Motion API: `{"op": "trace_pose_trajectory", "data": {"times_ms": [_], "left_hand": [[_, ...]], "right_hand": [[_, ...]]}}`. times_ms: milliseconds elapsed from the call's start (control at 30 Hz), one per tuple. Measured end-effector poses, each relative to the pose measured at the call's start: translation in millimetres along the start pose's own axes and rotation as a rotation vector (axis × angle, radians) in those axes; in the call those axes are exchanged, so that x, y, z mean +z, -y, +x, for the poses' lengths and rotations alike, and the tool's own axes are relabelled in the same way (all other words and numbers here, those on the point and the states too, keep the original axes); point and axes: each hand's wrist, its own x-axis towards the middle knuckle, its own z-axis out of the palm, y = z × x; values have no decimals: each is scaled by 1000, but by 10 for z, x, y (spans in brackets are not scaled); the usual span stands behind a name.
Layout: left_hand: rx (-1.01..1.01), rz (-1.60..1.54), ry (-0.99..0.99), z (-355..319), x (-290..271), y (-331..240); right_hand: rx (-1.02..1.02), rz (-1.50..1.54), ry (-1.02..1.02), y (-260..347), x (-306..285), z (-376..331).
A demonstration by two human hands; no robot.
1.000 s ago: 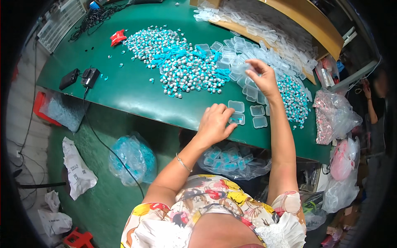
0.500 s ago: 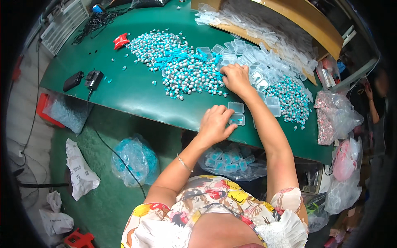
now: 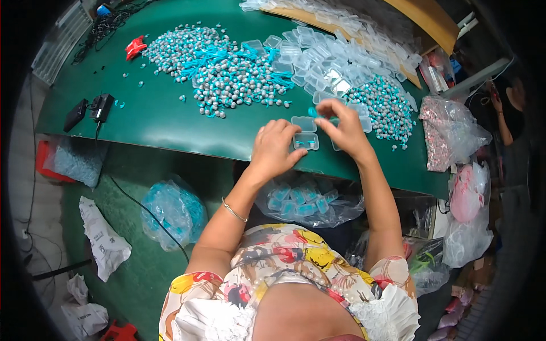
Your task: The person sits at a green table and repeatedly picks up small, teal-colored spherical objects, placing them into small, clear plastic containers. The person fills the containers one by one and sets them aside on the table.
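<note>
A small clear hinged plastic box (image 3: 306, 145) lies with its lid up near the table's front edge. Small turquoise pieces are inside it. My left hand (image 3: 272, 149) grips the box's left side between thumb and fingers. Just above and to the right, my right hand (image 3: 346, 129) pinches a small turquoise piece (image 3: 313, 112), partly hidden and too blurred to name. Behind the hands spreads a heap of small grey-and-turquoise bead-like pieces (image 3: 224, 85), with a bundle of turquoise strips (image 3: 281, 77) among them. Another heap of similar small pieces (image 3: 387, 105) lies to the right.
Many empty clear boxes (image 3: 318, 54) are piled at the back, against a cardboard tray (image 3: 426, 17). A red packet (image 3: 135, 48) and black devices (image 3: 101, 107) lie on the left. Below the edge hangs a bag of filled boxes (image 3: 301, 204). A pinkish bag (image 3: 438, 133) stands right.
My right hand has come back from the large heap toward the box with a turquoise piece. My left hand stays at the box. The whole view has shifted slightly.
</note>
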Motion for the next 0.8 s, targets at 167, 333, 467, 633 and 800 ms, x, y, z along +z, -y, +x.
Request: {"op": "trace_pose_trajectory", "data": {"times_ms": [167,333,467,633,800], "left_hand": [[-33,-20,30,16,-8,-12],[-5,-2,1,23,0,15],[-16,-3,13,16,-16,0],[-1,-7,4,12,-1,5],[-8,-22,14,5,-16,11]], "right_hand": [[-129,-206,110,125,55,-277],[-252,-283,132,101,178,-269],[-145,-233,47,163,168,-304],[-156,-339,61,125,139,-348],[-182,-387,80,132,98,-318]]}}
